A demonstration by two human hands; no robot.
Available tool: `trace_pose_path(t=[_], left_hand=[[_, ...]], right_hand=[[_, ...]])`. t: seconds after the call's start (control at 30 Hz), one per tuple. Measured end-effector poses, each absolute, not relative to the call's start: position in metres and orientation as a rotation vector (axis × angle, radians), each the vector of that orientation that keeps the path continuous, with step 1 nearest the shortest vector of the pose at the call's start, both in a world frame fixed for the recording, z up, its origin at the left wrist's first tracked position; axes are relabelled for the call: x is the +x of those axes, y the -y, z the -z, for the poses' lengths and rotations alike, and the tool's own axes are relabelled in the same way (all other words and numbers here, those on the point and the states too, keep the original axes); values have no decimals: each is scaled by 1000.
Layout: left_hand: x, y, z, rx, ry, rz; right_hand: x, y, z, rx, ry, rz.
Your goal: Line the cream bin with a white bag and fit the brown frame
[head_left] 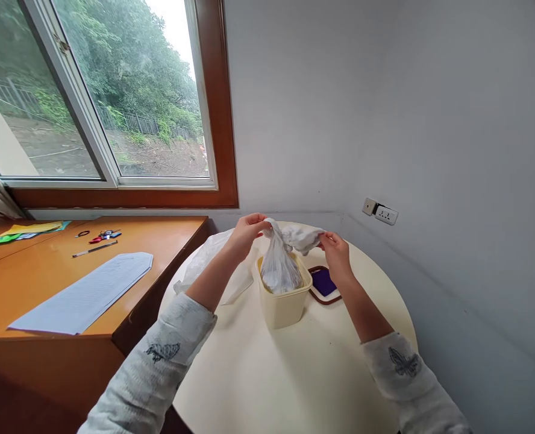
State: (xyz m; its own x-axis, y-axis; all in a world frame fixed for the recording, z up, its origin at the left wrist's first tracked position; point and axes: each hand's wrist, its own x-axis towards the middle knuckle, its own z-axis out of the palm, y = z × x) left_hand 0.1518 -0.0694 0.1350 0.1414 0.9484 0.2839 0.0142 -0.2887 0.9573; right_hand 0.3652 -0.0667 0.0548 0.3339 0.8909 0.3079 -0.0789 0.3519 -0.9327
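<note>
we saw the left hand [246,232] closed around the gathered neck of a thin plastic bag [279,268], fingers curled and pinching the twisted top. the right hand [337,253] was also closed, gripping the loose white end of the bag at about three o'clock from the left hand. the two hands were apart, with the bag's neck stretched between them. the bag's filled body sat inside a small cream bin [283,301], which stood on the round white table [294,374]. at three o'clock from the bin, just beside it, lay a dark purple pad [324,283] with a brown rim. at nine o'clock from the bin another loose plastic sheet [204,259] lay on the table edge. further at nine o'clock stood a wooden desk [37,283] with a sheet of paper [87,292].
</note>
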Motion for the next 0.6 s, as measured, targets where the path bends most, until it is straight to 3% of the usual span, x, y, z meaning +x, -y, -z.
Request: trace_pose_path(t=[0.17, 0.33, 0.43, 0.6], left_hand=[[158, 72, -145, 1615, -950, -1325], [167, 71, -159, 1935, -1011, -1241], [171, 71, -171, 2151, -1100, -1179], [178, 71, -187, 2243, -1208, -1213]], right_hand=[[373, 61, -51, -1066, 851, -892], [358, 76, -68, -942, 815, -513], [345, 93, -83, -882, 1037, -344], [326, 108, -94, -966, 1563, -462]])
